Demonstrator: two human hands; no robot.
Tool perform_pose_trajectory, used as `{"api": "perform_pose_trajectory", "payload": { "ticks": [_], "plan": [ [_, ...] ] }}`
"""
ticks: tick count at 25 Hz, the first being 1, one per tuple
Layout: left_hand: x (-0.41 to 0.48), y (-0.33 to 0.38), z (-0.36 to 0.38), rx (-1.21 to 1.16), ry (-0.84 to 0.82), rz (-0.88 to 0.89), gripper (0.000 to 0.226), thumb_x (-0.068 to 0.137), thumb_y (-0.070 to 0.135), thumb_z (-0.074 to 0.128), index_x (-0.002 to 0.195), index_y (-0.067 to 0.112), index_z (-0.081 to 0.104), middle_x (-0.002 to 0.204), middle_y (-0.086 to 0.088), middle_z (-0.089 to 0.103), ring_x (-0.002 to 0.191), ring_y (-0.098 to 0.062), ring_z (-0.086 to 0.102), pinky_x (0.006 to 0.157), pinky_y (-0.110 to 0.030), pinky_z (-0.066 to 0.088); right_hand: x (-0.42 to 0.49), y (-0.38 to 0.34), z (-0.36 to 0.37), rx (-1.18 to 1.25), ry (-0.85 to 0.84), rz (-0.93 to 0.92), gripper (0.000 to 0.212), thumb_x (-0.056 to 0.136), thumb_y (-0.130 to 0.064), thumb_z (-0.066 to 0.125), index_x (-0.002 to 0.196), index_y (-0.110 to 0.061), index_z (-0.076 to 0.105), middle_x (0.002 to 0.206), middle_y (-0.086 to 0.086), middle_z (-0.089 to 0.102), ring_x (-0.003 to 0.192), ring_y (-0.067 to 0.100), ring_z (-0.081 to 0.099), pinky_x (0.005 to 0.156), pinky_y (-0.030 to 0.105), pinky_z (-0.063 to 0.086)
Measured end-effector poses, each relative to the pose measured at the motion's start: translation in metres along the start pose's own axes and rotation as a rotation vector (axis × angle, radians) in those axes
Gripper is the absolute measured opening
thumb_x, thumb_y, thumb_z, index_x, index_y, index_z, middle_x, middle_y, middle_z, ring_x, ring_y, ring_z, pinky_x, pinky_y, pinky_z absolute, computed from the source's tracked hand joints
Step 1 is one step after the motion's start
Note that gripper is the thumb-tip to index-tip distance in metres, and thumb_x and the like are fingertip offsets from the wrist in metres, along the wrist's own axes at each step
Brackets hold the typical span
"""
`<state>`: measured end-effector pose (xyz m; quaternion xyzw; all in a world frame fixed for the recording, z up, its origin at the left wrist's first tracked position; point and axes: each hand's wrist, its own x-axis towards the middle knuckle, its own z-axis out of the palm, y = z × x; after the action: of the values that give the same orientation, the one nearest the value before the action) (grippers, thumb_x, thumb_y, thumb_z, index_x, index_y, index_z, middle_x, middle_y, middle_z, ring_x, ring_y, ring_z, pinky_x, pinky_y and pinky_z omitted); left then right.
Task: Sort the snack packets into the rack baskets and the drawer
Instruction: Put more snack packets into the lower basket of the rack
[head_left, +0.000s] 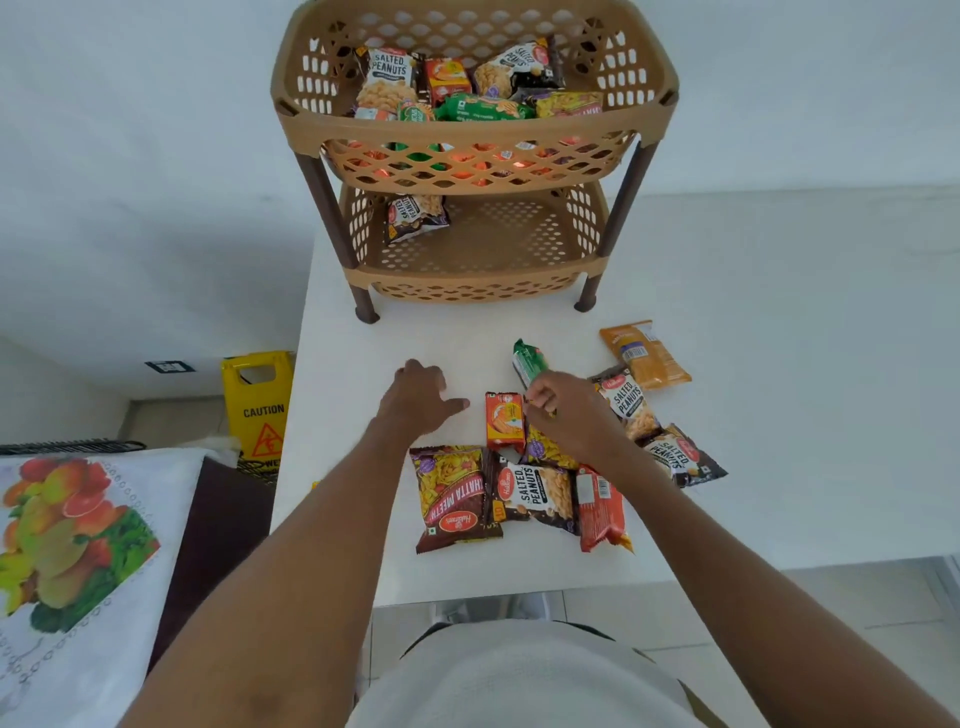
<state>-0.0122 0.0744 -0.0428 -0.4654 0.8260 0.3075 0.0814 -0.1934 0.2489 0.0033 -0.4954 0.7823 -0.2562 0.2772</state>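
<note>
Green packet (527, 358) sits just ahead of the right grip (563, 410), long axis pointing away. Fingers (540, 402) curl at its near end, hold unconfirmed. Left grip (418, 395) relaxed, farther off.

White walls (130, 156) back a white table (753, 415), with a yellow caution sign (258, 410) and a fruit-print cloth (78, 545) at left

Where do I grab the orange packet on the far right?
Pinch the far crimped end of the orange packet, coming down from the rack side. It lies flat on the table, so only its thin edges offer a pinch. That end is free, while its near end sits close to a peanuts packet.
</note>
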Motion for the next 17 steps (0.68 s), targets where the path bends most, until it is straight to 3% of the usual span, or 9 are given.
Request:
{"api": "perform_pose_trajectory", "payload": {
  "ticks": [2,5,9,13,17],
  "plan": [
    [-0.005,-0.003,-0.013,0.005,-0.235,0.066,0.062,0.082,0.063,0.077,0.122,0.017,0.065,0.127,-0.005,0.062,0.116,-0.025,0.059,0.101,-0.045,0.051,-0.015,0.006,0.004,-0.061,-0.092,-0.011,0.024,0.089,-0.043,0.067,0.11,-0.031,0.066,0.107,-0.012,0.067,0.102,0.012,0.064,0.092,0.049,0.056],
    [-0.019,0.002,-0.019,0.172,-0.511,0.116,0.069,0.073,0.061,0.086,0.125,0.021,0.063,0.125,0.0,0.062,0.115,-0.023,0.061,0.103,-0.046,0.052,-0.029,0.005,0.009,-0.324,-0.292,-0.141,0.047,0.092,-0.042,0.072,0.132,-0.02,0.06,0.125,0.001,0.061,0.12,0.021,0.056,0.107,0.045,0.043],
    [-0.027,0.01,-0.014,0.26,-0.536,0.146,0.07,0.074,0.05,0.09,0.128,0.018,0.06,0.119,0.003,0.057,0.11,-0.022,0.061,0.092,-0.038,0.055,-0.037,0.003,0.021,-0.593,-0.403,-0.208,0.067,0.087,-0.044,0.075,0.144,-0.021,0.047,0.139,0.002,0.052,0.133,0.025,0.045,0.115,0.046,0.034],
    [-0.025,0.002,-0.02,0.241,-0.575,0.106,0.067,0.074,0.047,0.091,0.128,0.018,0.064,0.117,0.001,0.065,0.107,-0.022,0.065,0.086,-0.035,0.054,-0.039,0.002,0.026,-0.619,-0.442,-0.207,0.074,0.091,-0.041,0.072,0.154,-0.022,0.038,0.15,0.003,0.048,0.14,0.026,0.04,0.12,0.048,0.028],
    [-0.027,-0.011,-0.038,0.075,-0.558,0.051,0.054,0.076,0.032,0.092,0.121,0.021,0.064,0.118,-0.005,0.066,0.106,-0.027,0.068,0.086,-0.039,0.061,-0.039,0.003,0.03,-0.632,-0.443,-0.208,0.076,0.092,-0.044,0.072,0.156,-0.022,0.037,0.152,0.003,0.047,0.142,0.026,0.04,0.121,0.048,0.027]
  ]
}}
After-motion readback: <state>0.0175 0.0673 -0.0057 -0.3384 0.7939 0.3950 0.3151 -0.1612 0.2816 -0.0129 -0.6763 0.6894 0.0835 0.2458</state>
